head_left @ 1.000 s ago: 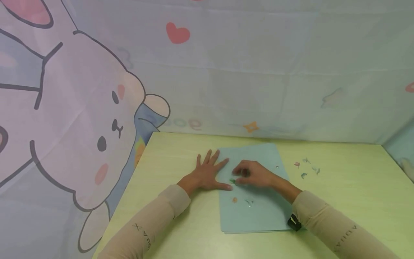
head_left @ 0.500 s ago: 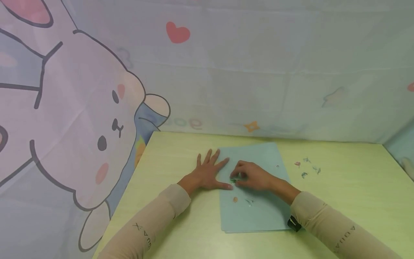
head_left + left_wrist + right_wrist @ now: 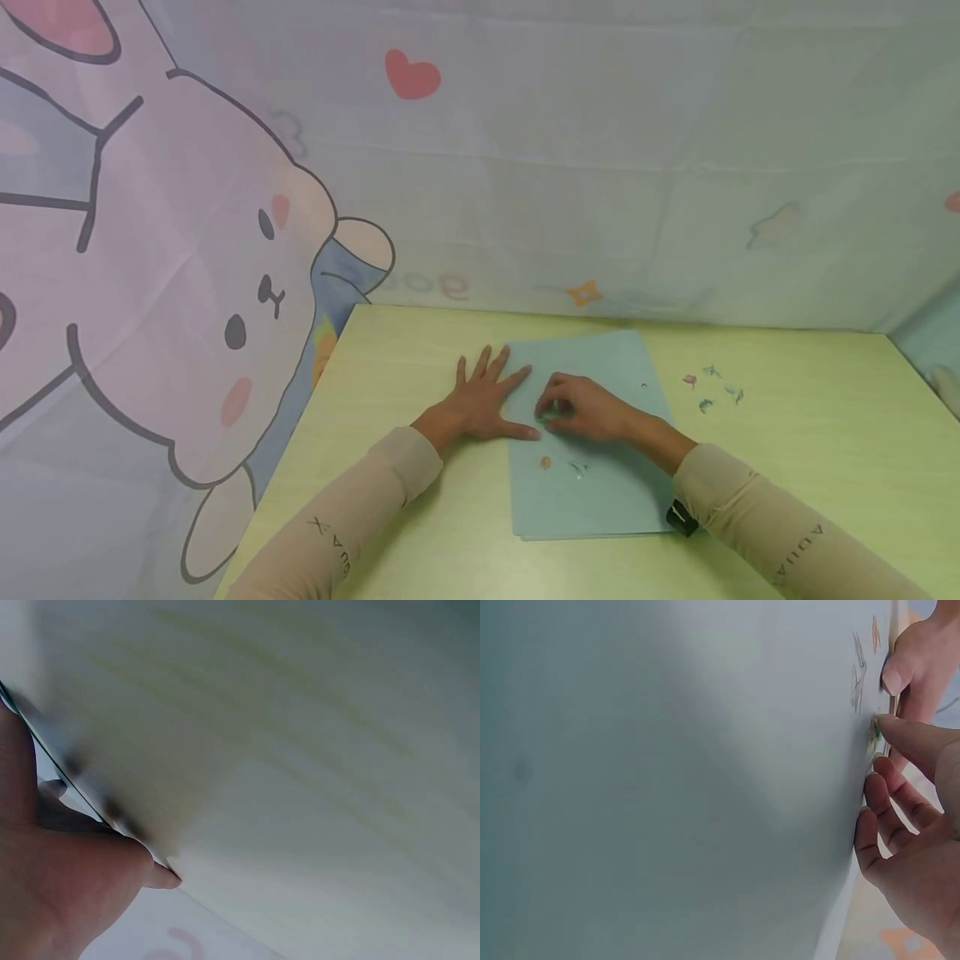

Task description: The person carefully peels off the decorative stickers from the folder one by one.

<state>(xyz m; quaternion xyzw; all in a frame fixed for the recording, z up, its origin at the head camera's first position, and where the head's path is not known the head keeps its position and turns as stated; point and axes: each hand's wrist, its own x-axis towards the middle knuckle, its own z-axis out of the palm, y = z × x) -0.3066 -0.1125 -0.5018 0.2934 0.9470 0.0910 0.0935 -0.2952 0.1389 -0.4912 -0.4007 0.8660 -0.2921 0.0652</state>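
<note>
Blue sheet (image 3: 585, 510): lies flat on the table (image 3: 810, 492); a second edge shows beneath its lower side. In the head view, all positions below are given relative to this sheet.

Left hand (image 3: 483, 408): palm down at the left edge of the sheet, fingers spread wide. The thumb and index finger extend over the sheet; the ring and little fingers lie outside it.

Right hand (image 3: 588, 406): over the middle of the sheet, fingers curled. The thumb and index finger are set narrow and hold the green piece (image 3: 876, 732) at the surface of the sheet, left of its centre. In the right wrist view, the other fingertips are close to the sheet; whether each one touches cannot be told.

Orange piece (image 3: 545, 462): on the sheet, below the green piece. Clear piece (image 3: 579, 470): on the sheet, just right of the orange piece. Small round spot (image 3: 643, 386): on the sheet, near its right edge.

Red piece (image 3: 690, 381) and three bluish pieces (image 3: 734, 394): grouped on the table, right of the sheet. Black object (image 3: 682, 517): at the lower right corner of the sheet, beside the right sleeve (image 3: 787, 521). Printed curtain (image 3: 562, 167): behind the sheet, beyond the table.
</note>
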